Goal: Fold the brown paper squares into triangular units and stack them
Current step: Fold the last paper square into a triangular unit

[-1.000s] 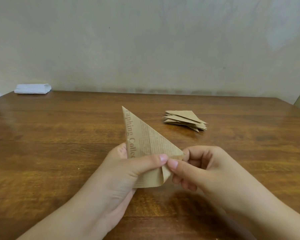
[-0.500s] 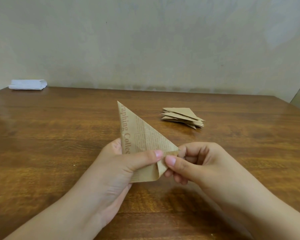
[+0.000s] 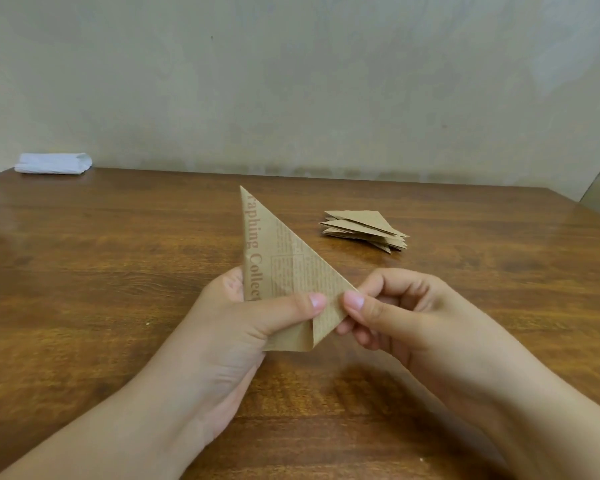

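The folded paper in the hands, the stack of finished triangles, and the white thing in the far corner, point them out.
folded paper (image 3: pixel 284 268), head view, on its printed face.
stack of triangles (image 3: pixel 361 226), head view, on the top unit.
white bundle (image 3: pixel 52 163), head view, on its middle.

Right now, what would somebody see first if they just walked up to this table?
First, the brown printed paper, folded into a tall triangle and held up in the middle above the wooden table. The left hand grips its lower part, and the right hand pinches its right corner. Behind, to the right, lies a stack of folded triangles.
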{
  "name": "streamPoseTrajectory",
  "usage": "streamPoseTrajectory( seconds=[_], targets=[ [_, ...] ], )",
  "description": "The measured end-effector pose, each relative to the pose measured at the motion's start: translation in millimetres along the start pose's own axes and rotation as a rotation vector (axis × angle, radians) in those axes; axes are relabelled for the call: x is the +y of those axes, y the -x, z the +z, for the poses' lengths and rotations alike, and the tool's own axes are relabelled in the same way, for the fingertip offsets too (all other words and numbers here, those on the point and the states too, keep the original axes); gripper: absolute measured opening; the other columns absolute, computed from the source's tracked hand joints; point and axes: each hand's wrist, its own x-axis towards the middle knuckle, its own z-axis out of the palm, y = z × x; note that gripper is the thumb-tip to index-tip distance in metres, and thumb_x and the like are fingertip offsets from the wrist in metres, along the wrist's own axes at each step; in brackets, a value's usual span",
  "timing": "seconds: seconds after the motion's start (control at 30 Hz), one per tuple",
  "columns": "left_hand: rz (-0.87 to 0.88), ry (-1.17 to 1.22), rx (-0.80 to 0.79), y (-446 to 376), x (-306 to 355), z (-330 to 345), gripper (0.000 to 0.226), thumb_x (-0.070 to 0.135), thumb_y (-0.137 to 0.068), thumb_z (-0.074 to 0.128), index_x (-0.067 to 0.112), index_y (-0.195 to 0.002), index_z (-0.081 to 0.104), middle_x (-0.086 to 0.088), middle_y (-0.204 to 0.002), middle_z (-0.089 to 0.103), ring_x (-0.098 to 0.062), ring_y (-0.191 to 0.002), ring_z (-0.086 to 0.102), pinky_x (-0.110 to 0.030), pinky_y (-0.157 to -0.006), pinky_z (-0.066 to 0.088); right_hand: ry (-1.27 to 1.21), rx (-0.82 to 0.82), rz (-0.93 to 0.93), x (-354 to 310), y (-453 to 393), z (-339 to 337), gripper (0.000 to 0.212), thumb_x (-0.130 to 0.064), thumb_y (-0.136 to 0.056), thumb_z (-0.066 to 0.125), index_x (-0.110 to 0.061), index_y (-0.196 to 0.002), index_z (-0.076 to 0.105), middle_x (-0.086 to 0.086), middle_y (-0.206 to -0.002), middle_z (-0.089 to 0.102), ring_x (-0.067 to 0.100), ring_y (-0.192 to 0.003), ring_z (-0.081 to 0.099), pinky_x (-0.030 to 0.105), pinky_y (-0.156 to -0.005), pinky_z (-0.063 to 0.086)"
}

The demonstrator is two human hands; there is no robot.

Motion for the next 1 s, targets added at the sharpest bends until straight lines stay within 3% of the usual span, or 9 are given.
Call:
streamPoseTrajectory(
  seconds=[0.1, 0.17, 0.27, 0.37, 0.47, 0.8, 1.0],
  targets=[
    [0.012, 0.005, 0.003, 0.2, -0.5, 0.7, 0.053, 0.005, -0.054, 0.075, 0.006, -0.106, 0.066, -0.012, -0.093, 0.075, -0.024, -0.086, 0.072, -0.028, -0.069, 0.056, 0.024, 0.016, 0.026, -0.6, 1.2, 0.5, 0.026, -0.031, -0.069, 0.08, -0.008, -0.067, 0.069, 0.007, -0.067, 0.067, 0.008, -0.057, 0.051, 0.017, -0.055, 0.042],
    [0.014, 0.008, 0.011, 0.3, -0.9, 0.9, 0.053, 0.006, -0.054, 0.074, 0.007, -0.106, 0.065, -0.012, -0.093, 0.075, -0.023, -0.087, 0.072, -0.03, -0.07, 0.056, 0.102, 0.028, 0.039, -2.5, 2.9, 1.3, 0.034, -0.038, -0.06, 0.074, -0.005, -0.069, 0.069, 0.005, -0.063, 0.064, 0.007, -0.054, 0.05, 0.015, -0.052, 0.042],
    [0.001, -0.003, 0.015, 0.8, -0.4, 0.8, 0.055, 0.004, -0.055, 0.08, 0.007, -0.108, 0.065, -0.012, -0.095, 0.074, -0.024, -0.087, 0.072, -0.03, -0.071, 0.057, 0.202, 0.009, 0.024, -3.3, 4.0, 2.2, 0.039, -0.039, -0.063, 0.072, -0.001, -0.072, 0.07, 0.004, -0.062, 0.065, 0.006, -0.053, 0.051, 0.015, -0.053, 0.042],
    [-0.018, 0.012, 0.013, 0.5, -0.7, 0.0, 0.057, 0.001, -0.058, 0.084, 0.006, -0.111, 0.064, -0.014, -0.097, 0.074, -0.026, -0.089, 0.071, -0.035, -0.076, 0.055, 0.228, 0.007, 0.005, -2.4, 3.4, 1.8, 0.038, -0.037, -0.066, 0.07, 0.0, -0.074, 0.07, 0.006, -0.067, 0.069, 0.006, -0.056, 0.053, 0.018, -0.056, 0.042],
    [-0.03, 0.033, 0.039, -0.7, -2.3, -0.6, 0.056, 0.008, -0.056, 0.075, 0.005, -0.111, 0.064, -0.015, -0.097, 0.074, -0.028, -0.09, 0.071, -0.038, -0.079, 0.053, 0.201, 0.0, 0.017, -2.3, 3.1, 1.1, 0.04, -0.032, -0.067, 0.07, 0.006, -0.078, 0.069, 0.005, -0.066, 0.07, 0.006, -0.056, 0.053, 0.016, -0.054, 0.043],
    [-0.027, 0.014, 0.053, 0.5, -0.7, 0.8, 0.049, 0.01, -0.057, 0.072, 0.011, -0.106, 0.067, -0.009, -0.094, 0.075, -0.022, -0.086, 0.073, -0.028, -0.066, 0.056, 0.12, -0.004, 0.026, -2.8, 3.7, 1.8, 0.032, -0.021, -0.073, 0.069, 0.01, -0.076, 0.065, 0.004, -0.065, 0.069, 0.004, -0.054, 0.053, 0.014, -0.051, 0.043],
    [-0.037, -0.037, 0.018, 0.7, -1.3, -1.5, 0.056, 0.005, -0.054, 0.084, 0.011, -0.107, 0.067, -0.011, -0.096, 0.075, -0.025, -0.091, 0.072, -0.036, -0.076, 0.052, 0.151, 0.002, 0.045, -2.2, 3.6, 0.2, 0.027, -0.011, -0.081, 0.068, 0.016, -0.08, 0.062, 0.002, -0.062, 0.068, 0.004, -0.053, 0.053, 0.014, -0.05, 0.042]
  ],
)
